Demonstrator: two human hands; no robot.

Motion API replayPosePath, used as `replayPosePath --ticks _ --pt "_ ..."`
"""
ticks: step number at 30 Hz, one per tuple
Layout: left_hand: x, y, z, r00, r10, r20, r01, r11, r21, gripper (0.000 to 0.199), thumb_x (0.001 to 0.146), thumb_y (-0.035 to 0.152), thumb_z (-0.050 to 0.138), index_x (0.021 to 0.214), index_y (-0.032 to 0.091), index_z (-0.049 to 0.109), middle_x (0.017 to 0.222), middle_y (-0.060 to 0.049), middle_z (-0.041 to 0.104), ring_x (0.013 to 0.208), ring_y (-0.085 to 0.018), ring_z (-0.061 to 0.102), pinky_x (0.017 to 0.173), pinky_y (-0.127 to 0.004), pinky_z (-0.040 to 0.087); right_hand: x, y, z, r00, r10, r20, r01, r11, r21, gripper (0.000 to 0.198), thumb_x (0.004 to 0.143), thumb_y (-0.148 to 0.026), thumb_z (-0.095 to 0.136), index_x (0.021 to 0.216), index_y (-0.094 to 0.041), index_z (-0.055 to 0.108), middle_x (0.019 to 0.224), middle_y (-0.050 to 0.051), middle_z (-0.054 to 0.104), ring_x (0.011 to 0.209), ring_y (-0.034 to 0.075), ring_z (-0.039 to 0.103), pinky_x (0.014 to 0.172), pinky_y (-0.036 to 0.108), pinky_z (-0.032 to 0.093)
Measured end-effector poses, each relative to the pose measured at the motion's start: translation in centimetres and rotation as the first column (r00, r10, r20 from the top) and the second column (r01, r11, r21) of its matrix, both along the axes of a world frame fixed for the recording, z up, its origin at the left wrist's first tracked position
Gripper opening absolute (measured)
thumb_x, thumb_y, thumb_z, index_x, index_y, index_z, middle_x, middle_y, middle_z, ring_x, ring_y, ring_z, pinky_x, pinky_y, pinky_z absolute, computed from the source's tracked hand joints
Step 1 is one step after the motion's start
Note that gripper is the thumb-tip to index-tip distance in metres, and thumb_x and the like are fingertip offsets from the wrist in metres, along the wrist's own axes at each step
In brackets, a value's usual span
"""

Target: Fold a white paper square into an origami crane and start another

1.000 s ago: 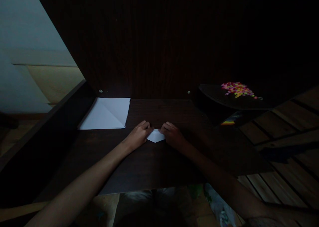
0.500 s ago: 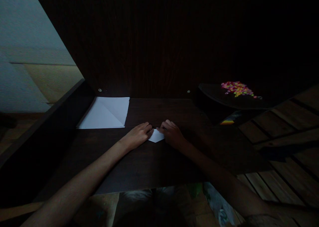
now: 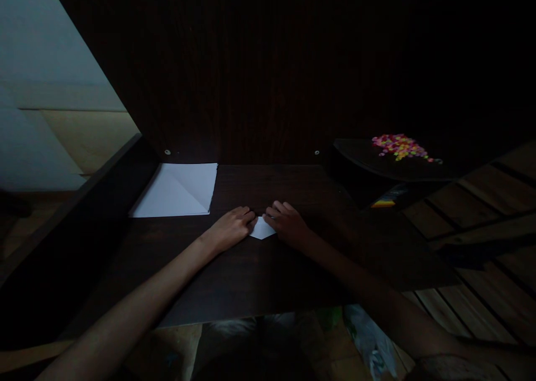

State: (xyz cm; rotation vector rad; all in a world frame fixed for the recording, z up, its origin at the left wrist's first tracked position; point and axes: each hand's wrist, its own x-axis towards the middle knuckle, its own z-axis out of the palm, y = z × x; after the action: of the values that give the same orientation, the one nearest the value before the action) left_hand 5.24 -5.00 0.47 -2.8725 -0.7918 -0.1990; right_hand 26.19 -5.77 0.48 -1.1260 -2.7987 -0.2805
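A small folded piece of white paper (image 3: 262,230) lies on the dark desk, its pointed end towards me. My left hand (image 3: 235,227) is closed at the paper's left side, with the fingers curled at its upper left edge. At the opposite side my right hand (image 3: 287,221) grips the upper right edge, fingers bent and the thumb side towards the paper. Both hands partly cover the paper's sides and top. Further back on the left rests a stack of white paper sheets (image 3: 178,190), the top one showing a diagonal crease.
A dark side panel (image 3: 75,225) borders the desk on the left and a tall back panel (image 3: 259,74) rises behind. On a rounded shelf (image 3: 355,157) at the right sits a pile of small colourful pieces (image 3: 400,146). A plastic bag (image 3: 371,342) lies below the desk.
The right hand's fingers have shifted slightly along the paper's upper edge and lifted a little apart. The left hand and the paper stay nearly in place.
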Motion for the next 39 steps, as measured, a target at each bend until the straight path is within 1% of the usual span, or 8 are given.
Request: replayPosePath --ticks 5,10,14,17,21,27,34,39 --pt "0.6 -1.7 -0.3 0.998 0.068 -0.014 -0.067 0.998 0.011 0.024 0.091 0.006 0.046 0.109 0.009 0.062 0.098 -0.016 0.065 0.095 -0.027 0.061 0.083 -0.040 0.048 0.4 -0.4 -0.8 0.999 0.021 -0.024 -0.021 1.000 0.008 0.026 0.094 -0.010 0.046 0.112 -0.013 0.065 0.102 0.014 0.066 0.101 0.026 0.054 0.080 0.038 0.043" --pt "1.4 -2.8 -1.2 0.986 0.167 0.008 -0.167 0.986 -0.026 0.037 0.088 0.004 0.044 0.124 0.004 0.054 0.114 -0.022 0.065 0.108 -0.030 0.061 0.092 -0.042 0.048 0.4 -1.5 -1.8 0.998 -0.039 -0.038 0.040 0.999 0.017 0.033 0.092 -0.008 0.046 0.121 -0.009 0.062 0.111 0.015 0.067 0.109 0.025 0.055 0.089 0.037 0.044" --pt "2.0 -2.3 -2.3 0.977 0.190 0.099 -0.183 0.980 -0.072 0.050 0.086 0.002 0.040 0.136 0.006 0.044 0.136 -0.022 0.054 0.128 -0.027 0.051 0.105 -0.040 0.043 -0.3 -2.1 -1.6 0.992 -0.118 -0.050 0.118 0.993 -0.001 0.036 0.089 -0.012 0.050 0.123 -0.005 0.061 0.113 0.019 0.067 0.111 0.029 0.055 0.092 0.041 0.044" --pt "2.0 -1.2 -2.9 0.963 0.232 0.139 -0.221 0.971 -0.086 0.054 0.087 0.001 0.034 0.140 0.009 0.039 0.144 -0.021 0.046 0.135 -0.026 0.044 0.108 -0.043 0.041 -0.8 -1.4 -1.3 0.988 -0.153 -0.025 0.152 0.988 -0.019 0.036 0.090 -0.010 0.047 0.122 -0.004 0.061 0.114 0.021 0.066 0.104 0.028 0.060 0.085 0.040 0.048" --pt "1.3 0.4 -2.8 0.959 0.211 0.190 -0.189 0.974 -0.127 0.053 0.089 0.005 0.035 0.143 0.010 0.036 0.144 -0.019 0.047 0.138 -0.025 0.039 0.111 -0.045 0.038 -0.5 0.7 -2.1 0.979 -0.161 -0.121 0.164 0.986 0.018 0.040 0.090 -0.006 0.044 0.126 -0.008 0.060 0.134 0.019 0.058 0.121 0.029 0.055 0.095 0.043 0.049" --pt "0.6 1.1 -1.9 0.978 0.163 0.129 -0.141 0.976 -0.166 0.050 0.094 0.014 0.037 0.143 0.008 0.035 0.148 -0.020 0.042 0.141 -0.027 0.034 0.116 -0.048 0.029 0.6 2.4 -4.0 0.970 -0.065 -0.235 0.055 0.997 -0.049 0.052 0.086 0.001 0.038 0.134 -0.009 0.055 0.139 0.016 0.054 0.134 0.023 0.046 0.111 0.042 0.040" --pt "0.0 0.8 -2.2 0.967 0.200 0.157 -0.182 0.975 -0.125 0.044 0.100 0.023 0.030 0.139 0.006 0.042 0.144 -0.021 0.047 0.138 -0.026 0.040 0.114 -0.046 0.031 1.5 2.2 -2.9 0.978 -0.093 -0.186 0.071 0.990 -0.122 0.051 0.086 -0.006 0.044 0.136 -0.009 0.052 0.141 0.015 0.051 0.137 0.026 0.041 0.113 0.047 0.037" --pt "-0.5 0.5 -2.0 0.959 0.255 0.126 -0.245 0.965 -0.093 0.045 0.100 0.025 0.029 0.135 0.003 0.048 0.139 -0.022 0.052 0.133 -0.028 0.046 0.112 -0.047 0.034 1.6 1.3 -2.2 0.961 -0.155 -0.231 0.145 0.988 -0.058 0.047 0.087 -0.014 0.048 0.133 -0.014 0.055 0.138 0.011 0.055 0.139 0.028 0.037 0.115 0.054 0.029"
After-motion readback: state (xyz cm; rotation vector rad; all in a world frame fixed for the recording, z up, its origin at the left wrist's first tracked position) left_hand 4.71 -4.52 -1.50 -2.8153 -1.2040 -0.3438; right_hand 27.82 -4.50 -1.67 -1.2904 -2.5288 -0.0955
